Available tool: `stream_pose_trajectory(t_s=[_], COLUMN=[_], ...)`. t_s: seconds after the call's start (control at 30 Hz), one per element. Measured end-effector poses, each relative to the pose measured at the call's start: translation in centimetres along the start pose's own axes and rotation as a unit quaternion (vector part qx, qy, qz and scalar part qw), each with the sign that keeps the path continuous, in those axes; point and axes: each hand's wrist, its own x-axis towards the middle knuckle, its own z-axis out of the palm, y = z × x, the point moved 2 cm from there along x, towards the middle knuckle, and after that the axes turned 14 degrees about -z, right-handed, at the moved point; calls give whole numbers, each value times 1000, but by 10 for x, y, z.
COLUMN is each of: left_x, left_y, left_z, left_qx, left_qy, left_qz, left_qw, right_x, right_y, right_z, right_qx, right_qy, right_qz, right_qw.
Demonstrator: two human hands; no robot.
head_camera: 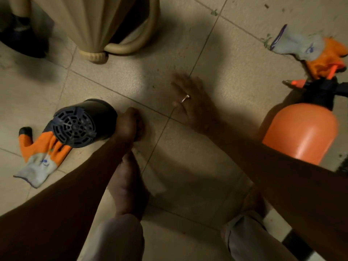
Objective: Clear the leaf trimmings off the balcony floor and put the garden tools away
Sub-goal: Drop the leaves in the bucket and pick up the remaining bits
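Observation:
My left hand point(130, 125) is shut on the handle of a black blower point(82, 123), its grilled rear end facing me, held low over the tiled floor. My right hand point(190, 100), wearing a ring, is open with fingers spread flat just above the tiles at the centre. An orange and grey glove point(40, 153) lies on the floor under the blower at the left. A second orange and grey glove point(308, 49) lies at the upper right. An orange pump sprayer point(299, 130) with a black top stands at the right. Small leaf bits point(266, 39) speckle the upper right tiles.
A beige curtain point(90, 21) hangs at the top left beside a cane chair leg point(92, 56) and curved frame. A dark shoe point(24, 40) sits at the far left. My bare feet point(128, 185) are at the bottom centre.

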Motion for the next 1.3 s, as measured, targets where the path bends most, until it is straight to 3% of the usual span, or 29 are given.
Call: stream_pose_trajectory(t_s=[0.1,0.2,0.37,0.5,0.57,0.67,0.77,0.93,1.03,1.13,1.2,1.3], left_x=[1,3,6,6,5,9,10,17,17,14,13,13], left_y=[-2,-2,-2,-1,-1,-2,-3,-6,-7,-5,-5,-5], left_z=[0,-1,-3,-3,-2,-3,-2,-3,-5,-6,-6,-5], left_qx=[10,6,18,20,20,17,13,10,33,30,23,27], left_qy=[4,12,17,10,8,17,18,22,23,11,5,10], left_qz=[6,3,-1,1,0,1,-6,3,14,11,7,10], left_qw=[1000,1000,1000,1000,1000,1000,1000,1000,999,999,1000,1000], right_x=[-18,-9,53,71,62,29,11,65,103,123,119,111], right_y=[1,-2,-25,-37,-33,-24,-35,-51,-54,-48,-34,-12], right_z=[3,12,34,42,35,27,33,41,40,36,27,10], right_qx=[14,26,55,171,196,146,102,54,78,174,186,80], right_qy=[101,136,140,149,185,247,217,202,242,268,248,125], right_qz=[240,323,234,184,204,291,332,380,375,315,273,164], right_qw=[965,936,961,956,941,913,912,901,891,894,911,975])
